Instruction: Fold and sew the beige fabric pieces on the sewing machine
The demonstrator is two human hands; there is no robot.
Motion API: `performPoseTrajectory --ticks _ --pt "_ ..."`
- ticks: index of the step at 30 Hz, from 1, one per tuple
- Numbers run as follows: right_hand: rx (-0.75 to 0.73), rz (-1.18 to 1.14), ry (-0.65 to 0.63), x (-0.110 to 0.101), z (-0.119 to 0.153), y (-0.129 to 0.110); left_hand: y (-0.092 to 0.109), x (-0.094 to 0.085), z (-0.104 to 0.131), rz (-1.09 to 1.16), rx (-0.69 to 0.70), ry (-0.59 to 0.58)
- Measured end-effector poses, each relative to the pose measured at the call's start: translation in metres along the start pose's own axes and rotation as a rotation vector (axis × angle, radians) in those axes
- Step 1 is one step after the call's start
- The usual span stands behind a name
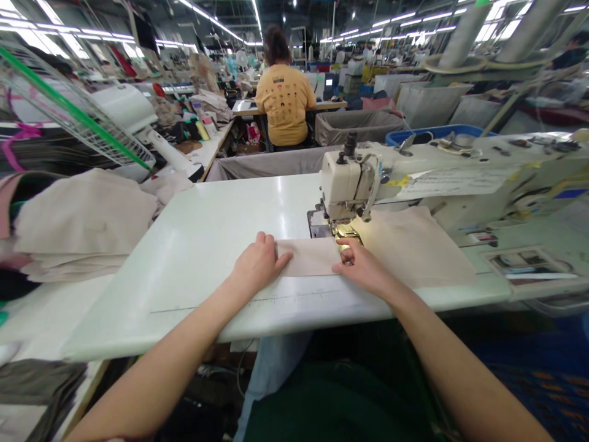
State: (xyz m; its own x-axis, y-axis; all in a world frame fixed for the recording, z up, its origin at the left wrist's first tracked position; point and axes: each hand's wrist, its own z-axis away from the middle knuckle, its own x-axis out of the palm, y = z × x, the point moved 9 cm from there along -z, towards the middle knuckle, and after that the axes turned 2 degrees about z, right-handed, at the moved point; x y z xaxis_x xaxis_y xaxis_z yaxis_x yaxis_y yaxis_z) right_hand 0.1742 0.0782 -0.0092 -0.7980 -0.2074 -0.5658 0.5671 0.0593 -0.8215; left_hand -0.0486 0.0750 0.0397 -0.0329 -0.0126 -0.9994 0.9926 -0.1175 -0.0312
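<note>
A beige fabric strip [308, 256] is lying flat near the front edge of the sewing table [221, 227], right of the surface's middle, just before the gold-coloured presser foot [347, 234]. Our left hand [256, 265] is resting at the strip's left end, fingers bent and thumb lying on the cloth; we cannot tell whether it is pinching it. Our right hand [361, 265] is curling at the right end, leaving a small gap between thumb and forefinger; its hold is too unclear for us to tell.

The sewing machine [345, 184] is standing over the strip's far side, and a larger beige panel [414, 252] is spreading rightward beneath its arm. Towards the table's right end, a recessed tray [550, 286] is holding a white stick and blurred small items. Below that corner we are seeing a blue crate [529, 380], its contents too dark to tell.

Beyond the table's back edge, a blue tub [396, 138] is showing its rim behind the machine, near a grey fabric-sided bin [340, 136]; we cannot tell what they are holding. A person in a yellow T-shirt [285, 101] is sitting beside that bin, facing away. Past the table's left edge, folded beige fabric [87, 212] is lying piled.
</note>
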Motion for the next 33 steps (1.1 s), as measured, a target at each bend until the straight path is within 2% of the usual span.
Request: performPoseTrajectory --ticks 7,17,21,24,27,29,30,33 --pt "-0.051 0.116 -0.016 0.000 0.002 -0.010 -0.001 0.002 -0.001 -0.020 0.009 0.006" --pt "-0.030 0.324 -0.035 -0.001 0.011 -0.031 -0.002 0.005 -0.001 -0.029 0.002 0.002" --pt "-0.042 0.420 0.056 -0.008 0.019 -0.032 -0.002 0.004 -0.001 -0.022 -0.004 -0.002" --pt "-0.179 0.477 0.161 -0.011 0.031 -0.036 -0.002 0.000 -0.001 -0.018 -0.008 -0.019" --pt "-0.396 0.574 0.085 0.005 0.044 -0.040 0.003 -0.008 0.000 -0.052 -0.033 -0.032" --pt "-0.448 0.598 0.066 0.010 0.049 -0.037 0.017 -0.015 0.000 -0.095 0.006 0.004" --pt "-0.468 0.604 0.069 0.011 0.051 -0.037 0.031 -0.018 0.001 -0.106 0.078 0.036" --pt "-0.493 0.620 0.083 0.011 0.054 -0.039 0.090 -0.015 0.008 -0.039 0.468 0.122"
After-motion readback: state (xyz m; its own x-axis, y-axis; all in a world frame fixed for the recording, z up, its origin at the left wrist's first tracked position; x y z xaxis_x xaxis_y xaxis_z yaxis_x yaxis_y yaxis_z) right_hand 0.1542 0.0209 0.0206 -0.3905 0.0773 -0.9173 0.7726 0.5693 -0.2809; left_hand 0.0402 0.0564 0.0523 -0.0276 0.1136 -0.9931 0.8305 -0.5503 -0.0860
